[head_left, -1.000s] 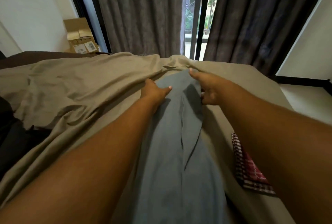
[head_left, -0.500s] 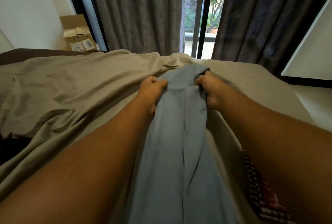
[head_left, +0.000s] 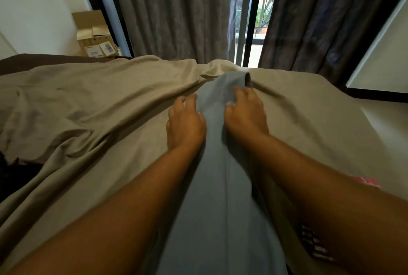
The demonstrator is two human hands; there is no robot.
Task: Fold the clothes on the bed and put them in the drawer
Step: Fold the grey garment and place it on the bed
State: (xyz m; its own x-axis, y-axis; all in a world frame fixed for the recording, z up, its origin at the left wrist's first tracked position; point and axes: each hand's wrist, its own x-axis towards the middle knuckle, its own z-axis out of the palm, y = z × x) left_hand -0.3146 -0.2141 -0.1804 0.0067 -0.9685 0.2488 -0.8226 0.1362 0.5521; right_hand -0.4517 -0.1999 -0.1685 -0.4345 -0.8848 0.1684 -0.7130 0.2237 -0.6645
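Status: early in the task, first item only.

The grey-blue garment (head_left: 220, 186) lies on the beige sheet (head_left: 88, 109) as one long narrow strip running away from me. It looks folded lengthwise already, with its far end (head_left: 234, 80) turned up a little near the curtains (head_left: 176, 9).

- Left hand (head_left: 185, 124): on the garment's left edge, fingers (head_left: 183, 100) spread and nearly straight, gripping nothing and half on the sheet.
- Right hand (head_left: 245, 115): on the garment's right edge, fingers (head_left: 239, 91) loosely extended over the cloth. It's a bit blurred, but I see no pinch.

My read is that both palms are flattening the strip - no lift, no grip.

Left to do, as I judge it:
- Cross folds to bring the strip down to a compact stack.
- A red-and-white checked cloth (head_left: 315, 246) right of the garment's near end, mostly hidden under my right forearm, so I can't tell if it is folded.
- A pink scrap (head_left: 364, 181) further right of the garment - may be the same piece, can't tell.
- Something dark (head_left: 13, 175) far left of the garment, unidentifiable.

The drawer is not in view, and I see nothing that looks put away.

A cardboard box (head_left: 97, 38) sits beyond the garment to the left, which I take to be irrelevant.
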